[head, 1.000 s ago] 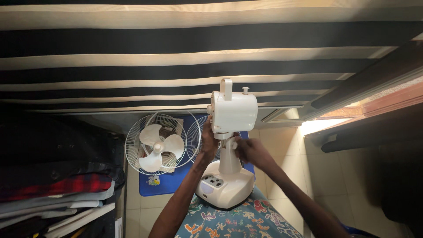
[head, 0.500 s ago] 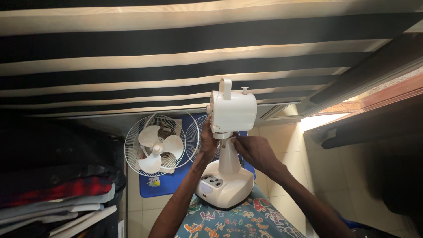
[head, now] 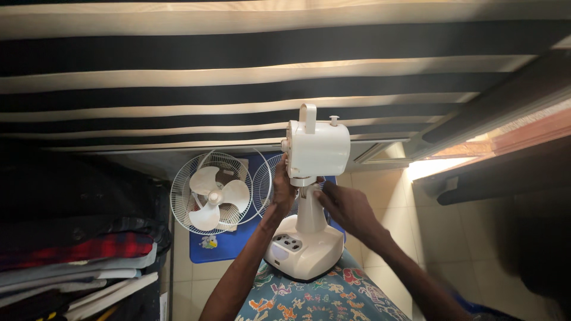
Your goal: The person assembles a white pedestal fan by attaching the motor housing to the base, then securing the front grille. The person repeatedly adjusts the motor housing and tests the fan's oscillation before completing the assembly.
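A white table fan body stands upright on my lap: its motor housing with a carry handle on top, a neck below it, and a base with buttons. My left hand grips the joint under the housing from the left. My right hand is closed at the same joint from the right, fingertips on the neck. Whether it holds anything small I cannot tell.
On a blue mat on the tiled floor lie a white wire grille with the fan blade on it and a second grille behind my left arm. Folded clothes are stacked at left. A striped curtain hangs ahead.
My right hand has shifted slightly at the neck joint, fingers moving in closer under the housing. The left hand keeps its grip. The view has barely shifted.
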